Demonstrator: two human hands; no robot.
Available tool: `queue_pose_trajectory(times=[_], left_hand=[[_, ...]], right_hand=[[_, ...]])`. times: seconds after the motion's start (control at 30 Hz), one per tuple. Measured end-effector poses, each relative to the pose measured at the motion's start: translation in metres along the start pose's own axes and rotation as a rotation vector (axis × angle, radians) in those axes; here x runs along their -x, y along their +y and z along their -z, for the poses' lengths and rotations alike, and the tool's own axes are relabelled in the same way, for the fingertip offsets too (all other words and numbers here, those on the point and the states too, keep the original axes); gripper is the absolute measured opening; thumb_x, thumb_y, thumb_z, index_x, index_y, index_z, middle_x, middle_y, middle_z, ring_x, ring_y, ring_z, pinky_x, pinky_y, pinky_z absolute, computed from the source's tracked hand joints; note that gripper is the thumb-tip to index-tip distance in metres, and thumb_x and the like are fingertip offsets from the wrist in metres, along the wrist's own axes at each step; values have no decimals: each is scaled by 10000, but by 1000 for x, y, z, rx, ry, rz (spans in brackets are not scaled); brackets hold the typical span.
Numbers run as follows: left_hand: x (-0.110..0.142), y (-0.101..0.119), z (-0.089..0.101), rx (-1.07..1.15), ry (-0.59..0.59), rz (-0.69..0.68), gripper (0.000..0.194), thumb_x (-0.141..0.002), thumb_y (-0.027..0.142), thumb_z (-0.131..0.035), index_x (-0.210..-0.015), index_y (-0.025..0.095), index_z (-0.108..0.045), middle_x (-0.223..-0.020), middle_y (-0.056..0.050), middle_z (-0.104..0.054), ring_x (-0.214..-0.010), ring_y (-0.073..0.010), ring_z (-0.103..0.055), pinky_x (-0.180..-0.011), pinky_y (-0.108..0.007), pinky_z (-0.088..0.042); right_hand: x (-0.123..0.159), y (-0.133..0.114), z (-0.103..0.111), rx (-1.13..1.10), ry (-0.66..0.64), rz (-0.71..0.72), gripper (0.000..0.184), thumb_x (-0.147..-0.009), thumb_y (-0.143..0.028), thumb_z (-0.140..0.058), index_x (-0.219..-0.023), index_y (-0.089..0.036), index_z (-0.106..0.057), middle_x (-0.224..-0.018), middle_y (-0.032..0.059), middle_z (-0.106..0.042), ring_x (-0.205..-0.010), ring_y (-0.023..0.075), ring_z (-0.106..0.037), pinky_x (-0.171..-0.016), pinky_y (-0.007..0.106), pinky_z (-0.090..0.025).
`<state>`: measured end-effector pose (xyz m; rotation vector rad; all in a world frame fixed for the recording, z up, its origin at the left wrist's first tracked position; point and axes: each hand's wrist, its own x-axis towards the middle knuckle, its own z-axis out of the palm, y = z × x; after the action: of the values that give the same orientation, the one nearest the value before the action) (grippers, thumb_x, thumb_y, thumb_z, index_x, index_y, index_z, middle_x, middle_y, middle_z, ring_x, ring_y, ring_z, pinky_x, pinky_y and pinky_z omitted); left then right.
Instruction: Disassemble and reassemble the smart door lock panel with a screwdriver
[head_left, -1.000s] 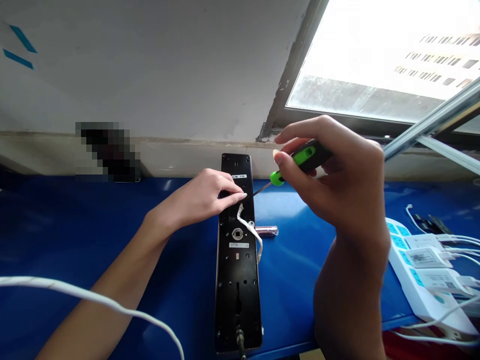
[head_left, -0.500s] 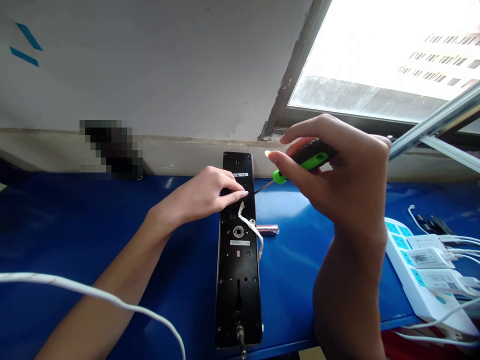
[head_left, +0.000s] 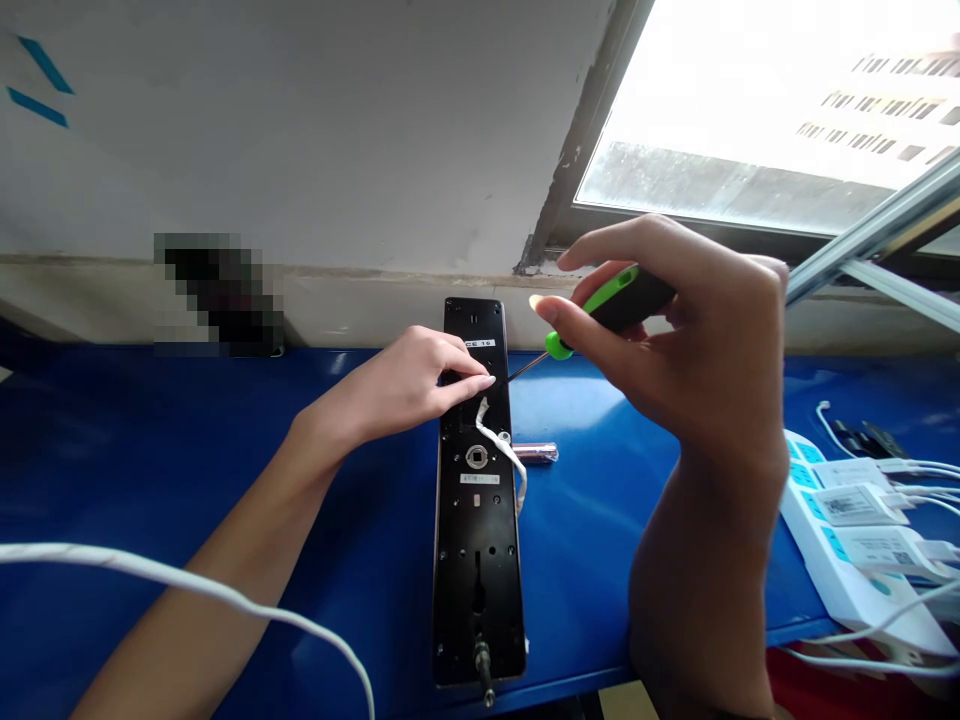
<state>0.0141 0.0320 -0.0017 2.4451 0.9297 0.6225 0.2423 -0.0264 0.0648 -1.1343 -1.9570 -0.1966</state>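
Note:
A long black door lock panel (head_left: pixel 478 520) lies lengthwise on the blue table, with a white-wrapped cable (head_left: pixel 501 445) and a pinkish handle (head_left: pixel 536 453) at its right side. My left hand (head_left: pixel 409 385) rests over the panel's upper part, thumb and fingertips pinched together; whatever they hold is hidden. In my right hand (head_left: pixel 701 340) is a green and black screwdriver (head_left: pixel 626 303), tilted down to the left. Its thin shaft reaches the panel's right edge near my left fingertips. I cannot tell what the tip touches. A metal spindle (head_left: pixel 484 665) sticks out at the panel's near end.
To the right, a white power strip (head_left: pixel 862 590) carries several plugged-in adapters and cables. Another white cable (head_left: pixel 225 595) crosses above my left forearm. A wall with a window (head_left: pixel 750 110) stands behind the blue table (head_left: pixel 360 560), and a metal frame bar (head_left: pixel 877 230) slants at the right.
The screwdriver has turned in my right hand: its green stripe now shows along the upper side of the handle. My left hand keeps its pinch in the same place.

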Motion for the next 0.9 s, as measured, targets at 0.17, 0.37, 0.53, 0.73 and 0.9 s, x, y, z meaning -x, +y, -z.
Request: queue_pose_trajectory(times=[0.17, 0.37, 0.53, 0.73, 0.9], left_hand=[[1, -1, 0, 5, -7, 10, 283, -1011, 390, -606, -1071, 240, -838, -1050, -27, -790, -904, -184, -716, -828, -292, -535], [0, -2, 0, 9, -7, 17, 281, -1005, 398, -614, -1070, 244, -840, -1055, -21, -791, -913, -187, -721, -840, -297, -537], [0, 0, 1, 10, -6, 8, 281, -1007, 397, -610, -1050, 246, -842, -1032, -17, -792, -897, -182, -719, -811, -294, -535], [0, -1, 0, 9, -1, 8, 277, -1005, 392, -616, -1055, 239, -842, -1036, -18, -793, -905, -184, -721, -822, -297, -536], [1, -1, 0, 18, -1, 12, 275, -1003, 391, -615, -1065, 247, -841, -1040, -17, -794, -904, -188, -722, -815, -297, -538]], right_hand=[[0, -4, 3, -86, -49, -25, 331, -838, -121, -696, -1143, -249, -698, -957, 13, -746, -776, 187, -719, -667, 324, -543], [-1, -3, 6, -106, -59, 21, 409, -767, -116, -714, -1159, -224, -668, -969, 20, -755, -761, 188, -693, -647, 349, -523], [0, -2, 5, -6, -20, -10, 134, -887, -274, -730, -1016, -276, -693, -920, 0, -756, -635, 151, -625, -606, 350, -514], [-1, -3, 7, -132, -74, -9, 506, -769, -81, -666, -1228, -289, -620, -899, -6, -712, -900, 234, -750, -678, 365, -578], [0, 1, 2, -46, -34, 6, 433, -791, -129, -712, -1187, -285, -633, -929, -11, -740, -788, 203, -729, -661, 364, -564]])
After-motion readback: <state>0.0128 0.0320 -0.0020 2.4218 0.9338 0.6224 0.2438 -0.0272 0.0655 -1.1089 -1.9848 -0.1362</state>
